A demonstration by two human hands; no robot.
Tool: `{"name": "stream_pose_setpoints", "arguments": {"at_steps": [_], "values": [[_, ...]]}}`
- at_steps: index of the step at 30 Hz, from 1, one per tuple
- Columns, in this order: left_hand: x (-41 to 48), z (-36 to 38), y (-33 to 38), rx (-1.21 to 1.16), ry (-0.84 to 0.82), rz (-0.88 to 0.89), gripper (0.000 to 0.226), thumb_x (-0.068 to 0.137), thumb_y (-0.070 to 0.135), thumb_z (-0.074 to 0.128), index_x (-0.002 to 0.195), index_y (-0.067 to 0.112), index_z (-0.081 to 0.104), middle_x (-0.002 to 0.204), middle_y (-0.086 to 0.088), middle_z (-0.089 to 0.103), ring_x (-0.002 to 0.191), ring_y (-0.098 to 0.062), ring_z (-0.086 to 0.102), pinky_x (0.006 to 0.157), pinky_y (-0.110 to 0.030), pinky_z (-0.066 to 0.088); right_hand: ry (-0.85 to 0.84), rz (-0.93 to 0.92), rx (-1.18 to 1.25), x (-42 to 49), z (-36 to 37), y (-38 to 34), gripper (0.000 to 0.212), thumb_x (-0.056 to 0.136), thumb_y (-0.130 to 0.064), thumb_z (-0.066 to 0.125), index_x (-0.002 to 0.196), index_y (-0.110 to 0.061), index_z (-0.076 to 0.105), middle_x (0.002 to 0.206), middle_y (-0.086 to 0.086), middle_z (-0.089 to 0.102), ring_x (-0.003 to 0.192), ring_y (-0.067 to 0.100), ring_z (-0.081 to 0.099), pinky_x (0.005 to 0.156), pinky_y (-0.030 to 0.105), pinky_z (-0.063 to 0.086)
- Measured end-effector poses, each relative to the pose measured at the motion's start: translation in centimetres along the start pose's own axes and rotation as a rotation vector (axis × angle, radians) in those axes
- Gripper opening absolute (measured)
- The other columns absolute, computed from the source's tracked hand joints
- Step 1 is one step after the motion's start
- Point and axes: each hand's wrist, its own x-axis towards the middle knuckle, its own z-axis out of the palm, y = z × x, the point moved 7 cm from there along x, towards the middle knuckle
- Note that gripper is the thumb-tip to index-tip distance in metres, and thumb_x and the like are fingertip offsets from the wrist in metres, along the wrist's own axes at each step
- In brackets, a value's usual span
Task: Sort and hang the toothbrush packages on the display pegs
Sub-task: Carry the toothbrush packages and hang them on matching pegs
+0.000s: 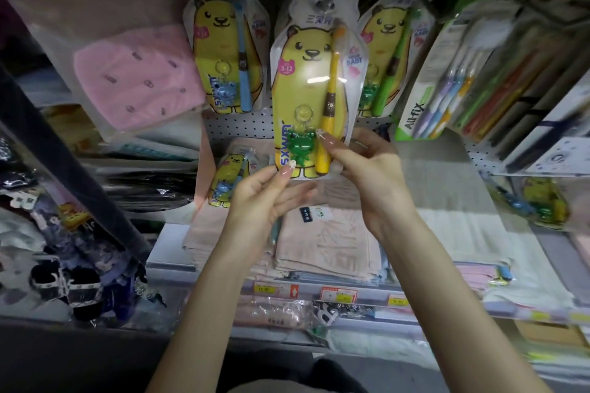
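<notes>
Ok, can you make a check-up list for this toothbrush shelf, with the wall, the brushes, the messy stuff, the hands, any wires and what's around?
Surface: white pegboard, its holes showing between the packs.
Job's things: yellow-brush package is held up in front; blue-brush package and green-brush package hang behind it; a lower blue package sits below.
Clutter: loose bear packages lie at the right.
Grippers: left hand and right hand each pinch the yellow-brush package's bottom edge.
Cables: nothing seen.
Surroundings: All-fix pack, bagged pink cloth, folded towels, price tags.
</notes>
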Motion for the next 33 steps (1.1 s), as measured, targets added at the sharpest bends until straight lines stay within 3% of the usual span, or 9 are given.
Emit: {"name": "stream_pose_setpoints", "arguments": {"at_steps": [3, 6, 10, 14, 18, 21, 25, 33], "values": [[1.7, -0.2, -0.1, -0.032, 0.008, -0.011, 0.024, 0.083, 0.020, 0.058, 0.099, 0.002, 0.064, 0.094, -0.014, 0.074, 0.089, -0.029, 0.072, 0.078, -0.031, 0.059, 0.033, -0.004, 0.013, 1.5, 0.3, 0.5, 0.028, 0.078, -0.013, 0.078, 0.102, -0.001, 0.070, 0.097, 0.010, 0.075, 0.090, 0.020, 0.071, 0.084, 0.029, 0.055], [3.5, 0.0, -0.1, -0.076, 0.018, -0.017, 0.012, 0.093, 0.008, 0.051, 0.096, 0.004, 0.063, 0.090, -0.014, 0.074, 0.082, -0.026, 0.073, 0.073, -0.032, 0.060, 0.030, -0.014, 0.038, 3.1, 0.8, 0.9, 0.035, 0.076, -0.018, 0.080, 0.105, -0.001, 0.070, 0.104, 0.015, 0.074, 0.104, 0.032, 0.068, 0.099, 0.045, 0.050], [5.4, -0.6, -0.2, -0.118, 0.071, -0.032, 0.014, 0.096, 0.005, 0.050, 0.102, 0.000, 0.061, 0.092, -0.015, 0.073, 0.083, -0.027, 0.073, 0.075, -0.035, 0.059, 0.043, -0.030, 0.028, 4.5, 1.3, 1.2, 0.047, 0.067, -0.030, 0.084, 0.099, 0.003, 0.070, 0.109, 0.027, 0.068, 0.097, 0.030, 0.066, 0.101, 0.057, 0.045], [5.8, -1.0, -0.1, -0.138, 0.055, -0.041, 0.014, 0.094, 0.005, 0.051, 0.103, -0.001, 0.059, 0.089, -0.013, 0.075, 0.085, -0.026, 0.073, 0.075, -0.033, 0.059, 0.065, 0.022, 0.016, 4.9, 1.2, 2.6, 0.057, 0.059, -0.044, 0.085, 0.093, -0.001, 0.072, 0.105, 0.031, 0.066, 0.089, 0.028, 0.062, 0.100, 0.053, 0.047], [4.8, -1.8, -1.3, -0.112, 0.049, -0.085, 0.019, 0.089, 0.010, 0.054, 0.104, 0.000, 0.060, 0.093, -0.012, 0.075, 0.088, -0.026, 0.073, 0.078, -0.034, 0.059, 0.027, 0.094, 0.050, 4.0, 0.1, 5.1, 0.021, 0.077, -0.024, 0.079, 0.091, -0.010, 0.071, 0.092, 0.016, 0.067, 0.090, 0.023, 0.059, 0.097, 0.043, 0.049], [3.9, -2.5, -2.9, -0.075, 0.065, -0.134, 0.017, 0.097, 0.007, 0.046, 0.104, 0.001, 0.060, 0.094, -0.012, 0.075, 0.089, -0.027, 0.072, 0.082, -0.034, 0.058, 0.052, 0.141, 0.077, 3.3, -1.1, 6.7, 0.009, 0.084, -0.011, 0.073, 0.091, -0.010, 0.067, 0.096, 0.017, 0.069, 0.098, 0.029, 0.065, 0.099, 0.042, 0.050], [3.1, -3.0, -4.2, -0.028, 0.122, -0.184, 0.012, 0.096, 0.007, 0.050, 0.091, 0.003, 0.060, 0.094, -0.016, 0.074, 0.088, -0.029, 0.072, 0.079, -0.033, 0.059, 0.048, 0.192, 0.133, 2.5, -2.1, 8.2, 0.014, 0.083, -0.013, 0.073, 0.096, -0.009, 0.070, 0.102, 0.017, 0.072, 0.101, 0.028, 0.068, 0.089, 0.032, 0.054], [2.4, -0.5, -5.3, 0.077, 0.120, -0.189, 0.010, 0.092, 0.011, 0.057, 0.084, 0.010, 0.064, 0.092, -0.011, 0.075, 0.093, -0.026, 0.072, 0.086, -0.032, 0.057, 0.016, 0.253, 0.124, 0.7, -6.1, 9.0, 0.027, 0.082, -0.021, 0.075, 0.106, -0.011, 0.067, 0.107, 0.015, 0.072, 0.101, 0.024, 0.069, 0.091, 0.032, 0.054]]}}
